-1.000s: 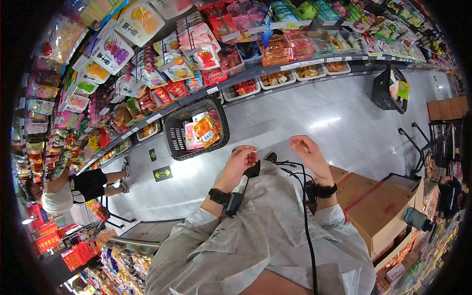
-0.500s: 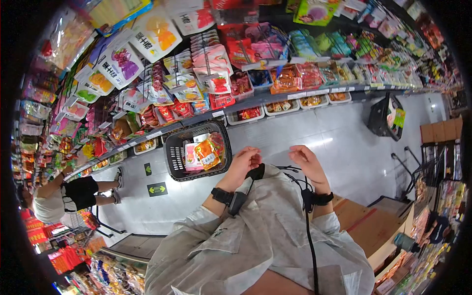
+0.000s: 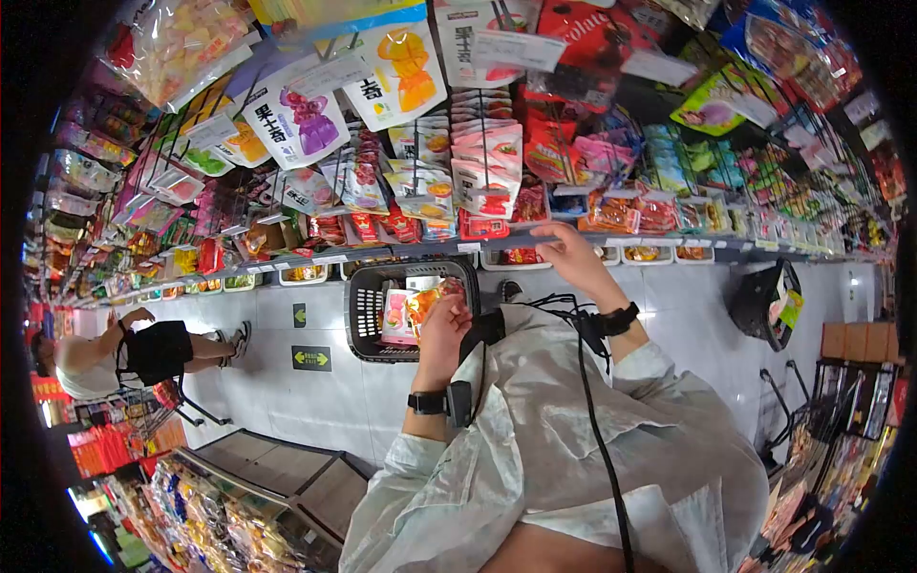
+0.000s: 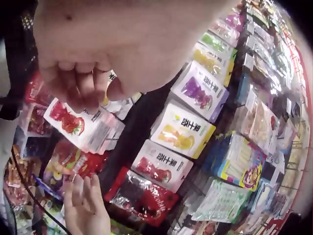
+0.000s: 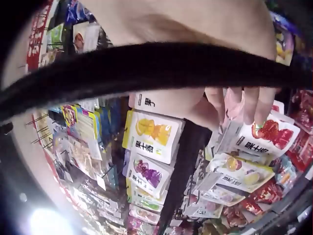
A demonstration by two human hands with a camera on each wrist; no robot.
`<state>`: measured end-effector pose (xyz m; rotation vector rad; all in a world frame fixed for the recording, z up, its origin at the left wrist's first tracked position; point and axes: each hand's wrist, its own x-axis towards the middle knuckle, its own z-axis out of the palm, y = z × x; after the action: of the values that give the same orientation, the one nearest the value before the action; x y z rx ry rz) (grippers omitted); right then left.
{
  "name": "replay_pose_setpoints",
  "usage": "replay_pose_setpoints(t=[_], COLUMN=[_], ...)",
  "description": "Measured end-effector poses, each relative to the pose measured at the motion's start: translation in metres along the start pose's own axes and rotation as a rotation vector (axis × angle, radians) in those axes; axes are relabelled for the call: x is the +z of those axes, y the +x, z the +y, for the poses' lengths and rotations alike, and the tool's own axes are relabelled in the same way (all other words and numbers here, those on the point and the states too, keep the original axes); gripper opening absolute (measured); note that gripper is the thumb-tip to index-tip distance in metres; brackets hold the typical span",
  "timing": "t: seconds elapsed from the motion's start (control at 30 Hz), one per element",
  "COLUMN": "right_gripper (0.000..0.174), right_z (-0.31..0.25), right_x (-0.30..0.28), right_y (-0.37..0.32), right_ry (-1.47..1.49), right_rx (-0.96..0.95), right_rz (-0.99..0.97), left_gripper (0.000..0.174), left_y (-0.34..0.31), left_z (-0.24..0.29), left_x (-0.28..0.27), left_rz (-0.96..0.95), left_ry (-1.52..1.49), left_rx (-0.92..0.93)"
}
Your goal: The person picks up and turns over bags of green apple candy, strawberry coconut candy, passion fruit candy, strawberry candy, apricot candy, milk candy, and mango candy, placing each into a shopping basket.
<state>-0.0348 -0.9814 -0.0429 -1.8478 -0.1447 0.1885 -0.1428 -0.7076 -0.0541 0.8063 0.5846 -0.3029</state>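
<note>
In the head view my left hand (image 3: pixel 444 332), fingers loosely bent and empty, overlaps the right side of a black basket (image 3: pixel 365 352) holding a pink-and-white pack (image 3: pixel 396 320) and an orange pack (image 3: pixel 417 304). My right hand (image 3: pixel 578 263) is raised before the shelf edge, fingers extended, holding nothing. The left wrist view shows my left hand (image 4: pixel 112 49) above strawberry pouches (image 4: pixel 71 122), and my right hand (image 4: pixel 88 208) lower down. In the right wrist view, my right hand (image 5: pixel 215 29) appears near strawberry pouches (image 5: pixel 266 134), partly covered by a black strap; contact cannot be told.
Hanging snack pouches (image 3: pixel 301 119) fill the shelves ahead. Another black basket (image 3: pixel 759 306) stands on the floor at right. A person (image 3: pixel 91 368) in a white top is at left beside a cart. Black cables (image 3: pixel 597 430) run down my shirt.
The head view has shifted, with the shelves appearing larger and farther right. My right hand has risen towards the shelf edge, and my left hand now overlaps the basket.
</note>
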Motion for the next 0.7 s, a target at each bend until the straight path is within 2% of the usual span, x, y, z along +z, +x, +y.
replay_pose_setpoints(t=[0.1, 0.13, 0.23, 0.27, 0.3, 0.47, 0.53, 0.63, 0.67, 0.7], right_gripper=[0.031, 0.033, 0.038, 0.049, 0.05, 0.061, 0.075, 0.088, 0.097, 0.098], right_z=[0.017, 0.039, 0.05, 0.052, 0.05, 0.066, 0.053, 0.039, 0.069, 0.07], right_x=[0.01, 0.014, 0.027, 0.022, 0.021, 0.037, 0.034, 0.031, 0.031, 0.028], right_y=[0.062, 0.088, 0.135, 0.15, 0.159, 0.183, 0.179, 0.172, 0.178, 0.176], right_ry=[-0.058, 0.042, 0.098, -0.05, -0.031, -0.004, 0.008, 0.065, -0.004, 0.011], right_rx=[-0.038, 0.046, 0.079, 0.004, 0.038, 0.243, 0.238, 0.358, 0.354, 0.356], right_rz=[0.032, -0.021, 0.094, 0.04, 0.008, -0.02, -0.116, -0.127, -0.166, -0.169], left_gripper=[0.016, 0.017, 0.018, 0.018, 0.018, 0.019, 0.019, 0.02, 0.021, 0.021], left_y=[0.005, 0.008, 0.012, 0.013, 0.014, 0.017, 0.02, 0.027, 0.029, 0.031], left_z=[0.016, 0.019, 0.034, 0.037, 0.041, 0.048, 0.046, 0.044, 0.044, 0.044], left_x=[0.009, 0.003, 0.007, 0.007, 0.01, 0.023, 0.026, 0.027, 0.026, 0.025], left_rz=[0.093, 0.098, 0.147, 0.173, 0.197, 0.207, 0.228, 0.22, 0.211, 0.209], left_ry=[-0.073, -0.082, -0.127, -0.153, -0.18, -0.175, -0.189, -0.204, -0.206, -0.193], left_rx=[0.065, 0.1, 0.164, 0.169, 0.175, 0.241, 0.241, 0.242, 0.24, 0.232])
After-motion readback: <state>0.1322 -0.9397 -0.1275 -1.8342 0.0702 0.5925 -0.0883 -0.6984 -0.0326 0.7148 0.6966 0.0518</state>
